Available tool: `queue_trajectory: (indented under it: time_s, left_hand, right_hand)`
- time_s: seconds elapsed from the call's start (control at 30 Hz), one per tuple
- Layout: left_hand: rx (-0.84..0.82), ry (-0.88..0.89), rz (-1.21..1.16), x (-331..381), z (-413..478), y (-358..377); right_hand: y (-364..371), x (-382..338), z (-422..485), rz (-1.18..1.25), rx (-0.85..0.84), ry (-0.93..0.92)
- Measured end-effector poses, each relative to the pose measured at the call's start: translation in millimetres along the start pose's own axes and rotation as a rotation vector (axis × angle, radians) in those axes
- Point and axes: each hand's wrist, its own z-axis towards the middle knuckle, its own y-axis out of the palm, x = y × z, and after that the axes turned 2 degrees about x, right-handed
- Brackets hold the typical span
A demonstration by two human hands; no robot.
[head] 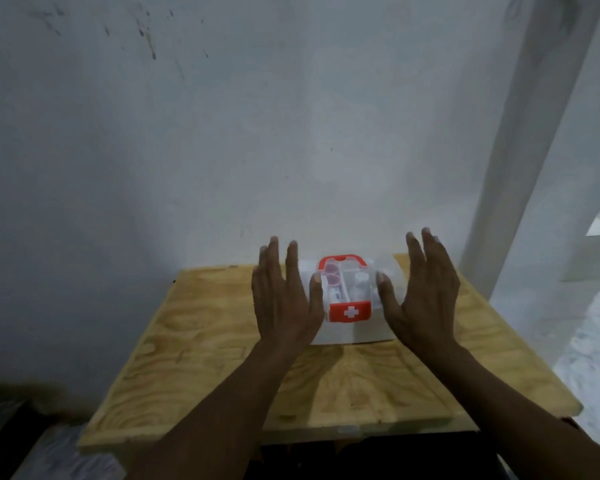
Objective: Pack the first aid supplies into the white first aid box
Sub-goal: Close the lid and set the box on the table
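The white first aid box [355, 327] stands at the far middle of the plywood table [201, 358]. It has a red handle on top, a red clasp with a white cross on its front, and a see-through lid through which small supplies show, blurred. My left hand [284, 299] is at the box's left side, fingers straight, thumb near the lid. My right hand [423, 296] mirrors it at the right side, fingers straight. Whether either hand touches the box is unclear.
A pale wall [222, 150] rises directly behind the table. A white post [527, 150] stands at the right, with a speckled floor beyond it. Dark clutter lies low at the left, below the table's edge.
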Motion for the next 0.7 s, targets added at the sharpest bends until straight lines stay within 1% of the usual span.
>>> queue_trajectory:
  time_s: [0.03, 0.07, 0.1, 0.17, 0.2, 0.27, 0.4, 0.53, 0.7]
  left_hand:
    - [0.016, 0.146, 0.035, -3, -4, 0]
    - [-0.005, 0.250, 0.066, -10, -8, 5]
    - [-0.043, 0.313, 0.095, -15, -13, 9]
    - [-0.119, 0.365, 0.123, -26, -23, 18]
    - [-0.131, 0.369, 0.121, -30, -28, 22]
    - [-0.122, 0.365, 0.097, -33, -33, 27]
    - [-0.037, 0.359, 0.087, -31, -36, 32]
    - [0.026, 0.336, 0.018, -32, -38, 42]
    - [0.018, 0.344, -0.015, -37, -22, 53]
  right_hand:
    - [0, 0, -5, -0.028, 0.015, -0.118]
    - [2, 1, -12, -0.055, -0.012, -0.202]
    - [6, 1, -20, -0.085, -0.067, -0.255]
    - [15, 2, -36, -0.128, -0.186, -0.293]
    - [19, 3, -42, -0.129, -0.217, -0.288]
    - [22, 4, -45, -0.115, -0.220, -0.278]
    - [28, 8, -45, -0.092, -0.164, -0.305]
    - [38, 10, -46, -0.044, -0.104, -0.314]
    - [53, 16, -33, -0.027, -0.099, -0.312]
